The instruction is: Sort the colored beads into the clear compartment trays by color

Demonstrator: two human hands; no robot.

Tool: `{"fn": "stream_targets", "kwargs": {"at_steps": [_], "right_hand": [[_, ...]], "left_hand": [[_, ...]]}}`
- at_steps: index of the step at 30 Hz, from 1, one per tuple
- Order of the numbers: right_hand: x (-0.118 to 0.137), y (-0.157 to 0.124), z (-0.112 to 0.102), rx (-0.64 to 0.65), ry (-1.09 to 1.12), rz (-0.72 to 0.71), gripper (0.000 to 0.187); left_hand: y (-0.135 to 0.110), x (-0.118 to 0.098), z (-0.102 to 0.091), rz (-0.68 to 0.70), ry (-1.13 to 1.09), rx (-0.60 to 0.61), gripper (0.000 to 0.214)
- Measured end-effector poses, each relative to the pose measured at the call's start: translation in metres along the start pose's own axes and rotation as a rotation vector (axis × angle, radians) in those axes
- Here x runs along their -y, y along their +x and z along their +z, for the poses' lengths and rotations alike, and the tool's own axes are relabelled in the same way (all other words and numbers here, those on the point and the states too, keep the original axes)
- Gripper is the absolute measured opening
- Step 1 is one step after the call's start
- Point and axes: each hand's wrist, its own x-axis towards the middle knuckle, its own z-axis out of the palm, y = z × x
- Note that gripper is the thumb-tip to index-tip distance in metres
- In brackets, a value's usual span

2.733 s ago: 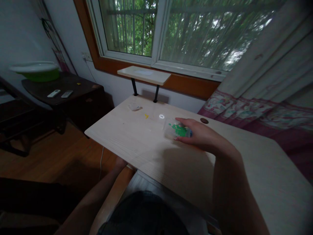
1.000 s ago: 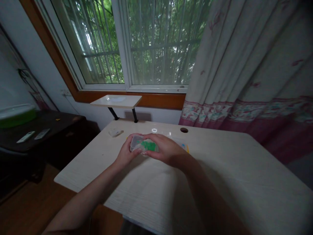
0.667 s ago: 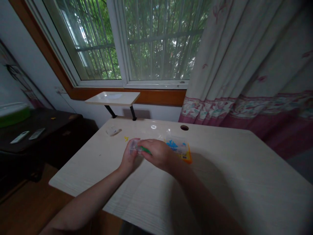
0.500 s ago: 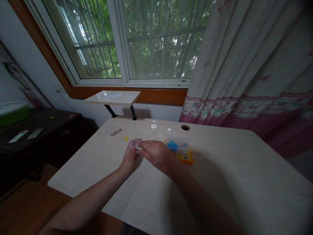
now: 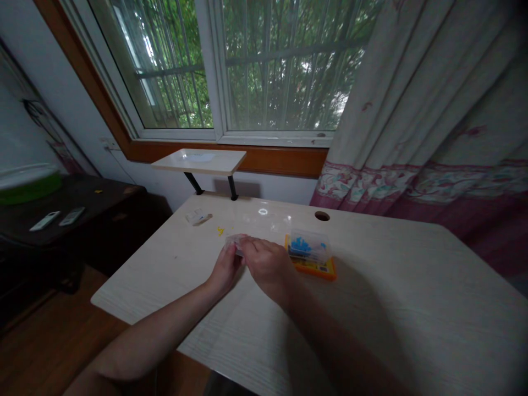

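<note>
The clear box is between your two hands, raised just above the middle of the table. Your left hand grips its left side, thumb toward you, fingers closed in to the width of the box. Your right hand closes over the right end; its fingertips are bunched narrow against the plastic. Whether they press, pull or only steady the box, you cannot tell from this view.

Note the change: a second ago, the green pieces show through the broad side of the box; now the box is turned and your fingers cover most of it. The contents and any lid are therefore hidden, and the work at the right end cannot be checked by eye.

To the right of your right hand, a second clear box holding blue pieces rests on an orange case. Earlier your right forearm screens most of this pair; now both are in view. Just beyond your left hand lie small yellow pieces. Farther left, near the shelf, lies a clear plastic item.
</note>
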Motion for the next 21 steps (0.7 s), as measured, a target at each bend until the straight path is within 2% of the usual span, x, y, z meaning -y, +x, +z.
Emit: {"fn": "stream_targets", "kwargs": {"at_steps": [14, 21], "right_hand": [[0.002, -0.004, 0.009, -0.034, -0.07, -0.073, 0.022], [0.002, -0.007, 0.018, -0.038, -0.034, 0.015, 0.019]], "left_hand": [[0.004, 0.0, -0.003, 0.004, 0.046, 0.035, 0.044], [0.005, -0.005, -0.003, 0.022, 0.095, 0.029, 0.047]]}}
